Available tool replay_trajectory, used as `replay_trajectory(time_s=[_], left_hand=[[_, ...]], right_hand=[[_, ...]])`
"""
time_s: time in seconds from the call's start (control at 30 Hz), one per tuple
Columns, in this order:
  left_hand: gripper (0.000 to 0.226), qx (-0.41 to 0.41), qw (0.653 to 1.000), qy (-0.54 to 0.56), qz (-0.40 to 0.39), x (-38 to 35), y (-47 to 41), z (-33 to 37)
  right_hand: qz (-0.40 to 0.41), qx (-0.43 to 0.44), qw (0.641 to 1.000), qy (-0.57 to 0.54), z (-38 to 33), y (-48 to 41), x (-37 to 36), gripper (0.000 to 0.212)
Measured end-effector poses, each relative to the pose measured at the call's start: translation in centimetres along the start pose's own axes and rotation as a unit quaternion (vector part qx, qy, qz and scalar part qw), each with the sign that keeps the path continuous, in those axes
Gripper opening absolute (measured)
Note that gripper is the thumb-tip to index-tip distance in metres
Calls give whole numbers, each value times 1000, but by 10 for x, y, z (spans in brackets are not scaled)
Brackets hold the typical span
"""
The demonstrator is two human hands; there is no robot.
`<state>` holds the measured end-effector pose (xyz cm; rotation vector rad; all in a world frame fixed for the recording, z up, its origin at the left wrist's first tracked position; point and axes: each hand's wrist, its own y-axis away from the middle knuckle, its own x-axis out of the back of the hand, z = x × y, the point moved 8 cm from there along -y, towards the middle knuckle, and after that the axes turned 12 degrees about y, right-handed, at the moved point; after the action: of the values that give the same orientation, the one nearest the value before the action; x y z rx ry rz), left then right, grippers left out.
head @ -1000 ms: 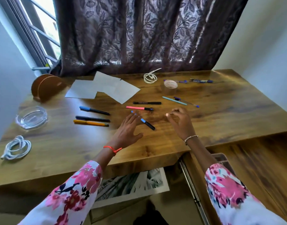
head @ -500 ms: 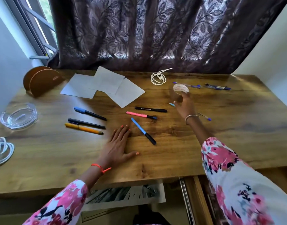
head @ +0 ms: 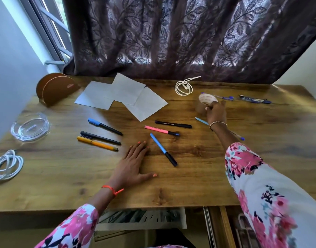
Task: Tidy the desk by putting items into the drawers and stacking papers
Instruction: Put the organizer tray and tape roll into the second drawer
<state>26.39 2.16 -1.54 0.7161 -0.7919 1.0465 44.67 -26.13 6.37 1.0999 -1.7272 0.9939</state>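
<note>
Around right hand [head: 216,111]: pens [head: 163,130], papers [head: 121,96], cable [head: 183,86].

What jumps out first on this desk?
Coloured pens fan out across the middle, such as the pink pen, with loose white papers overlapping behind them. The right hand grips a roll of clear tape at the far right, while the left hand rests flat near the front edge.
</note>
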Motion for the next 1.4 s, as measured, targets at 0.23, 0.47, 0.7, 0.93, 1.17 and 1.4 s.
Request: replay_trajectory(time_s=[0.23,0.47,0.7,0.93,1.17,1.4], left_hand=[[125,-34,997,36,52,11,6,13],[95,-30,993,32,109,16,20,23],[76,-181,979,53,74,-41,56,130],[89,-360,925,111,-59,-120,104,262],[89,-406,902,65,-132,-199,136,315],[92,-401,899,-10,-177,-239,144,312]], right_hand=[[80,22,995,-48,20,31,45,24],[127,-18,990,-58,79,117,102,20],[173,-114,976,-63,152,243,159,21],[195,-173,964,-44,229,351,202,18],[98,-223,969,-36,296,446,182,16],[-76,-197,976,-54,317,501,122,13]])
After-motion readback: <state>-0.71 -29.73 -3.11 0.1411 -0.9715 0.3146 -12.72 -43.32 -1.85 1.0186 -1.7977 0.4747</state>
